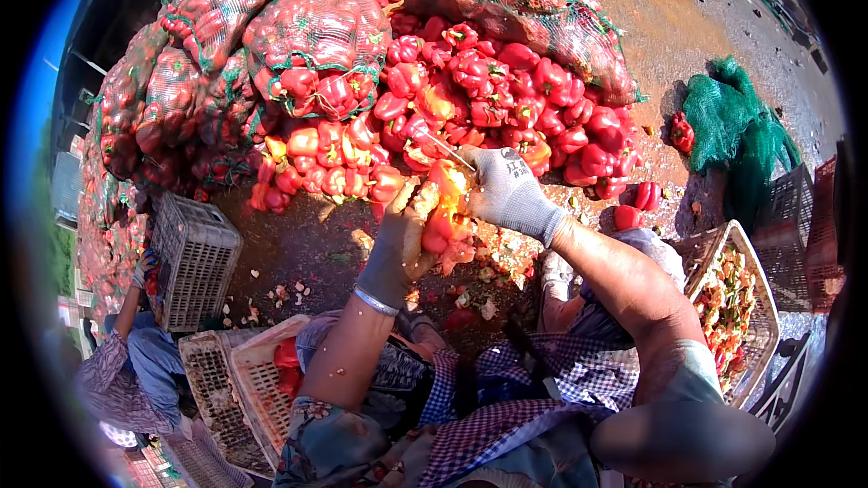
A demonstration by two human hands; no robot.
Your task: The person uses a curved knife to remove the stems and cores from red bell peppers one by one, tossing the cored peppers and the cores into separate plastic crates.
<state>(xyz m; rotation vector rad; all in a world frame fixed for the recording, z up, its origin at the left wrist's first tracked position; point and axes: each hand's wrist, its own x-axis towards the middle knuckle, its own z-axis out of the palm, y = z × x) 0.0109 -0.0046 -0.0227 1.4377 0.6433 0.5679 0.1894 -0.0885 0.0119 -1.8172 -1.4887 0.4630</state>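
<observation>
My left hand (398,239), in a dirty grey work glove, is closed around an opened red-orange bell pepper (440,226). Its pale inside and seeds show at the top. My right hand (514,192), in a grey-white glove, presses against the pepper's right side. A thin metal tool (449,150) juts up and left from its closed fingers; whether it is a knife cannot be made out. Just beyond both hands lies a large heap of red bell peppers (493,90). Pale seed scraps (493,285) litter the wet ground below the pepper.
Mesh sacks of peppers (316,32) are piled behind the heap. A crate of pepper scraps (734,307) stands at my right, a crate with red peppers (258,366) at my left. Green netting (737,117) lies far right. Another person (136,370) sits left, near a grey crate (194,253).
</observation>
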